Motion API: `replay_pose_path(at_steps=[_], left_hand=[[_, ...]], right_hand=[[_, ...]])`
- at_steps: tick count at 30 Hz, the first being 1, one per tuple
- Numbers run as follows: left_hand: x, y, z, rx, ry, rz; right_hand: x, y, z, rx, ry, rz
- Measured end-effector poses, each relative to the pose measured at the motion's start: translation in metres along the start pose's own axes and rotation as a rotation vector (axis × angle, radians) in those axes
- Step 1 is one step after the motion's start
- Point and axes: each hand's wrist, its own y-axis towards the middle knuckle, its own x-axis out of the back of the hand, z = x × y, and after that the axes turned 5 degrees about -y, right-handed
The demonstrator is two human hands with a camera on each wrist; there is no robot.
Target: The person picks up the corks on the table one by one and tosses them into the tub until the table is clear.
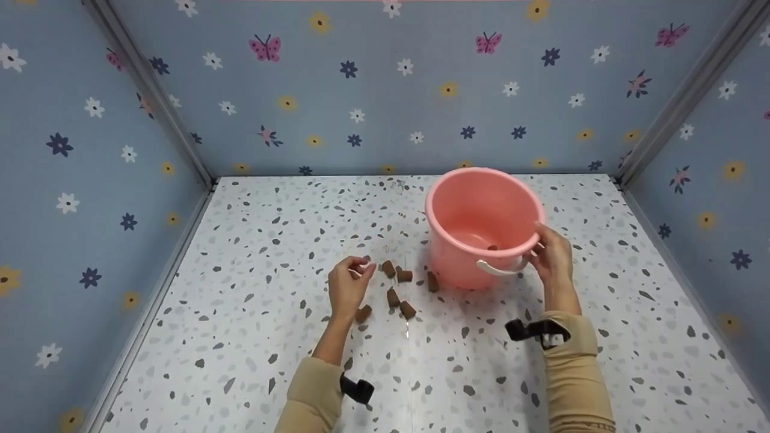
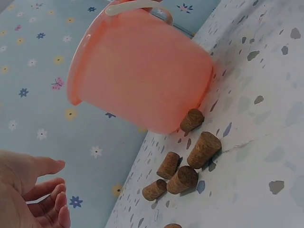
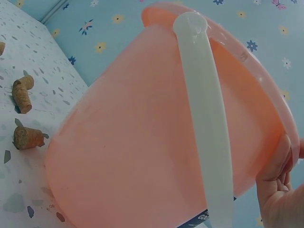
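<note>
A pink bucket [image 1: 460,261] stands on the speckled table, its mouth tilted toward the camera. My right hand [image 1: 553,255] grips the bucket's rim at the right side, thumb on the outside in the right wrist view. The white handle [image 3: 204,109] hangs down along the bucket's near side. Inside, one small brown cork [image 1: 492,247] shows near the bottom. My left hand [image 1: 348,288] hovers left of several loose corks [image 1: 393,297], fingers loosely bent and holding nothing. One cork [image 2: 192,120] lies right at the bucket's base, and another cork [image 1: 363,313] is beside the left wrist.
The white table [image 1: 252,337] has grey speckles. Blue flower-patterned panels [image 1: 385,90] enclose it at the back and both sides, with grey metal strips [image 1: 156,90] at the corners. The bucket stands near the back panel, right of the middle.
</note>
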Motion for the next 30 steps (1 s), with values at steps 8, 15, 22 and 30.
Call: replay_pose_path(at_steps=[8,15,22,30], left_hand=[[0.003,-0.011,0.017,0.031,0.020,0.025],[0.008,-0.022,0.023,0.052,0.029,0.083],[0.011,-0.032,0.034,0.120,0.115,0.170],[0.014,-0.036,0.044,0.146,0.138,0.212]], right_hand=[[0.000,0.000,0.001,-0.018,0.021,0.001],[0.009,0.013,-0.010,0.047,0.051,0.035],[0.001,-0.003,-0.001,0.016,0.005,0.013],[0.000,-0.002,0.001,0.015,-0.004,0.026]])
